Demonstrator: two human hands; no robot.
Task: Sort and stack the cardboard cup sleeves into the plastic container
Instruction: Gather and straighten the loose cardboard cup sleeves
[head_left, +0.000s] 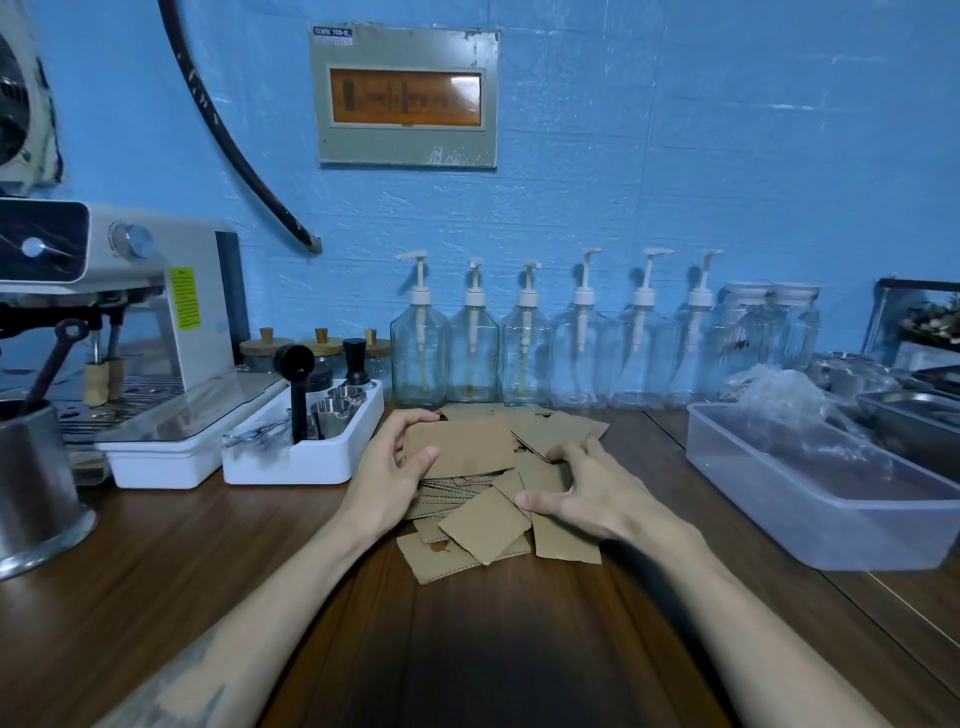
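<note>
A loose pile of brown cardboard cup sleeves (493, 525) lies flat on the dark wooden table (467, 649), straight ahead of me. My left hand (389, 473) grips a small stack of sleeves (460, 447) at the pile's left side, fingers over its far edge and thumb on top. My right hand (587, 493) rests on the right side of the pile, its fingers curled around sleeves there and its thumb pressing a near one. The clear plastic container (810, 499) stands to the right, apart from both hands, with nothing visible inside.
A white tray of coffee tools (306, 441) and an espresso machine (119, 322) stand left. A steel cup (36, 488) is at the far left edge. Several pump bottles (524, 343) line the blue wall. Crumpled plastic wrap (779, 400) and steel pans (914, 415) sit behind the container.
</note>
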